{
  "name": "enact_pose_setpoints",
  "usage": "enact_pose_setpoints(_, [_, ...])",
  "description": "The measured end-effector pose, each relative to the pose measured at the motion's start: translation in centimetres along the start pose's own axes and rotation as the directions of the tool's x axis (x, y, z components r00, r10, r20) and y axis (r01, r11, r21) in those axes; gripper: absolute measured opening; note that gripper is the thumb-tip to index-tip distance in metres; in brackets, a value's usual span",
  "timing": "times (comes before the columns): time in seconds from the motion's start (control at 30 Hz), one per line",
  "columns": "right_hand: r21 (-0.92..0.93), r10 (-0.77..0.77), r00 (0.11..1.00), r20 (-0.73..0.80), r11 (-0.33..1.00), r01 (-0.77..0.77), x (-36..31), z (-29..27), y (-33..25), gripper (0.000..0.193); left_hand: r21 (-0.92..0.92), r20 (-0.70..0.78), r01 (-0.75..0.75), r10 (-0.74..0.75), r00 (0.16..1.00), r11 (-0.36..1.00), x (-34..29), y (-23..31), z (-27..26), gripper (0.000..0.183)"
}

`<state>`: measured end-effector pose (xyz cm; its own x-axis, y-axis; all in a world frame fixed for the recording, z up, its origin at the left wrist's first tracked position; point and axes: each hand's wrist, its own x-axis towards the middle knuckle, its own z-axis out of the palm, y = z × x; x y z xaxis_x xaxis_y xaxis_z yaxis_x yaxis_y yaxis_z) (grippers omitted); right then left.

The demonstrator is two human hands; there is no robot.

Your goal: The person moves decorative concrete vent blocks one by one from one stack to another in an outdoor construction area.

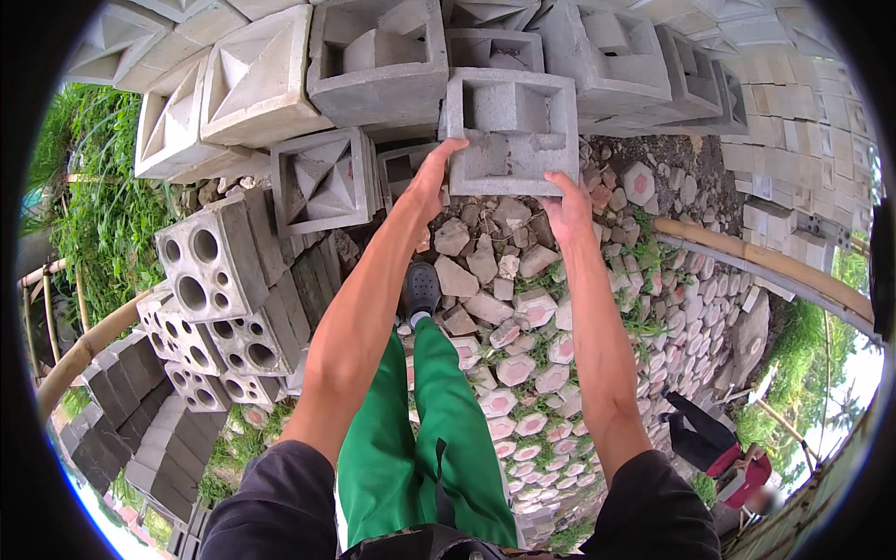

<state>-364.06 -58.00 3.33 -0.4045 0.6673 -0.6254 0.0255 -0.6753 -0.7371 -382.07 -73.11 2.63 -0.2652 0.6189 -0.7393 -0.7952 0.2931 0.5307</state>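
Note:
Both my arms reach forward to a grey concrete vent block, square-framed with recessed hollows. My left hand grips its left side, thumb on the front rim. My right hand holds the lower right corner, with the thumb over the edge and the other fingers mostly hidden beneath. The block is in front of a row of stacked concrete blocks; whether it touches them I cannot tell. Left of my left hand stands another vent block with a pyramid-like pattern. Just behind the held block sits a similar block.
Blocks with round holes are piled at the left, near a bamboo pole. Loose rubble and hexagonal pavers cover the ground. Another bamboo pole runs along the right. A person is farther off at the lower right.

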Motion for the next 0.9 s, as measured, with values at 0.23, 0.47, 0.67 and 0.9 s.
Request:
enact_pose_setpoints(0.23, [-0.086,0.135,0.989,-0.059,0.986,-0.14,-13.9,-5.1,5.3,0.074,-0.105,-0.137,-0.02,0.005,0.991,0.994,-7.9,-13.2,-2.4,0.092])
enact_pose_setpoints(0.47, [-0.343,0.381,0.924,0.022,0.871,-0.351,-24.7,-10.7,10.6,0.083,-0.258,-0.438,-0.139,0.012,0.899,0.956,-23.4,-26.1,-4.3,0.077])
enact_pose_setpoints(0.67, [-0.528,0.725,0.604,0.33,0.673,-0.519,-26.8,-11.1,13.2,0.084,-0.416,-0.61,-0.346,0.023,0.792,0.841,-35.1,-33.8,-4.7,0.069])
enact_pose_setpoints(0.9, [-0.876,0.783,0.502,0.368,0.473,-0.096,-28.7,-14.6,22.6,0.074,-0.537,-0.811,-0.695,-0.066,0.581,0.478,-43.6,-45.4,-1.0,0.065])
